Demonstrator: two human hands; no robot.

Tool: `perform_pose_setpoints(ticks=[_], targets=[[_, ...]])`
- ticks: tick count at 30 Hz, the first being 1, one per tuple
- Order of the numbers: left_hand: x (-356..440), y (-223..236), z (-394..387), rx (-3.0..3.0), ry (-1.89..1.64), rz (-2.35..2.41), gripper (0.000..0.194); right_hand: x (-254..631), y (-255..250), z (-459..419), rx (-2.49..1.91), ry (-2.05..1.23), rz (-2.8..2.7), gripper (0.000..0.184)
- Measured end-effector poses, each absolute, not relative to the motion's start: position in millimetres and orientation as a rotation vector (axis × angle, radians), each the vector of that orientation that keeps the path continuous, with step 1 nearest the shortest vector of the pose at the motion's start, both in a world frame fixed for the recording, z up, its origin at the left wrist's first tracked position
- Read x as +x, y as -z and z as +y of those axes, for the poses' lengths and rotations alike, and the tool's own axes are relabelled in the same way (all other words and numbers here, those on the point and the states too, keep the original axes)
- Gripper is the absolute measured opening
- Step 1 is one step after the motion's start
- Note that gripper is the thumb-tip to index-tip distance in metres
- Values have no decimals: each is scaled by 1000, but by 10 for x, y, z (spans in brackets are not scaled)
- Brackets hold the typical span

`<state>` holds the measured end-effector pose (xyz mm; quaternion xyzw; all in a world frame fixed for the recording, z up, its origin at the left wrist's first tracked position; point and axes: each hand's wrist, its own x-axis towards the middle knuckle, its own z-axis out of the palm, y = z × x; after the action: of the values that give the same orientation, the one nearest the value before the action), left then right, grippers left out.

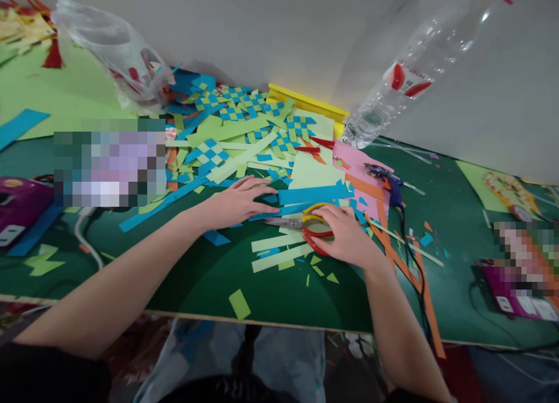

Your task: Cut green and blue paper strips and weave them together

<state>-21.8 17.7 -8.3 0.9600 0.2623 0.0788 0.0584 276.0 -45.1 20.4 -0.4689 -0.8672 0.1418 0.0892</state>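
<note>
My left hand (238, 202) lies flat on the green table (187, 275), fingers stretched out over blue paper strips (312, 194). My right hand (347, 235) rests on a pair of scissors (305, 223) with red and yellow handles, its fingers curled over the handles; the blades point left toward my left hand. Pale green strips (279, 248) lie just in front of the scissors. Behind both hands is a heap of woven blue-and-green paper mats (238, 109) and loose strips.
A clear plastic bottle (410, 77) leans against the wall at the back right. A clear plastic bag (113, 53) sits back left. A glue gun (386, 179) with a black cord (414, 263) lies right of the pink paper. A purple device (20, 208) is at the left edge.
</note>
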Motion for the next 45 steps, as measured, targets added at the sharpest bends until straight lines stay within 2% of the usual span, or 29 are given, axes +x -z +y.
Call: perform_pose_setpoints(ticks=[45], targets=[[-243, 132, 205, 2910, -249, 782, 56, 2644, -184, -469, -1261, -406, -2685, 36]])
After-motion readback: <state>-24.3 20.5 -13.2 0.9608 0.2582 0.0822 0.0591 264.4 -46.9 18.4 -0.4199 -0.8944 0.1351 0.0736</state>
